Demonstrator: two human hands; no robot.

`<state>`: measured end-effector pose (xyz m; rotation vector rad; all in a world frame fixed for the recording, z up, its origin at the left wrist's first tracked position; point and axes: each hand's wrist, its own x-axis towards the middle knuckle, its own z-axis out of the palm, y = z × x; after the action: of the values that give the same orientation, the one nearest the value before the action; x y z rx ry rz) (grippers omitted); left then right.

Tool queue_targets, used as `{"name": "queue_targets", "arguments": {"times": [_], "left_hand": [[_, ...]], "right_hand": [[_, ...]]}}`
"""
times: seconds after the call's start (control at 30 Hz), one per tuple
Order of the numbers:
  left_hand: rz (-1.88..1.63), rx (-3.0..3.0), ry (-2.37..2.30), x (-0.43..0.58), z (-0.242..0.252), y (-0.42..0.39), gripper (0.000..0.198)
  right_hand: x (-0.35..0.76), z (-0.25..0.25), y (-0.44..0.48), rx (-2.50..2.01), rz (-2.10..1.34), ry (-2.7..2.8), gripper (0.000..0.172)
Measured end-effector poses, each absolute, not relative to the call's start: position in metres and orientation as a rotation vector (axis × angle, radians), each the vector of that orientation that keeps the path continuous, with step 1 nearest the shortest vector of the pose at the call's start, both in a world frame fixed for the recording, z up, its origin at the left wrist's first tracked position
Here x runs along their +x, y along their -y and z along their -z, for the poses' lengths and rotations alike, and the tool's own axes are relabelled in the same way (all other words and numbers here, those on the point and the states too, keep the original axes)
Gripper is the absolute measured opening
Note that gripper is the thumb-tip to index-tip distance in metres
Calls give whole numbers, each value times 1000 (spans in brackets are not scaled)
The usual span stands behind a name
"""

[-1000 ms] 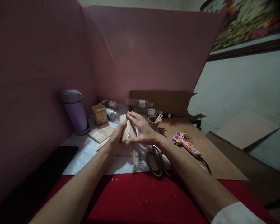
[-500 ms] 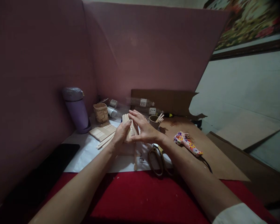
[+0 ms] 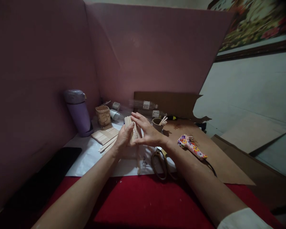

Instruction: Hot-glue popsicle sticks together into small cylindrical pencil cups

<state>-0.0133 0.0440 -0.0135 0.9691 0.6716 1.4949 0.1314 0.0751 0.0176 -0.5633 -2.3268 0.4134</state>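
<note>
Wooden sticks (image 3: 133, 133) between both hands (image 3: 124, 135) (image 3: 148, 132), apparently in contact with each.

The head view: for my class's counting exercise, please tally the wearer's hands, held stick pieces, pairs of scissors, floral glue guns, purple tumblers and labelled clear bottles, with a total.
Wearer's left hand and right hand: 2
Held stick piece: 1
Pair of scissors: 1
Floral glue gun: 1
Purple tumbler: 1
Labelled clear bottles: 4
Total: 10
</note>
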Motion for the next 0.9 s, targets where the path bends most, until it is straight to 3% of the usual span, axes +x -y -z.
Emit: {"name": "queue_targets", "arguments": {"times": [0.23,0.7,0.9], "left_hand": [[-1455,943,-747,-14,10,-41,50],[-1371,729,-747,-15,4,-38,36],[-1476,634,-683,-15,3,-40,24]], "right_hand": [[135,-26,-77,-654,-678,1970,73],[124,-11,-78,-709,-731,1825,49],[124,-10,-79,-723,-723,1825,48]]}}
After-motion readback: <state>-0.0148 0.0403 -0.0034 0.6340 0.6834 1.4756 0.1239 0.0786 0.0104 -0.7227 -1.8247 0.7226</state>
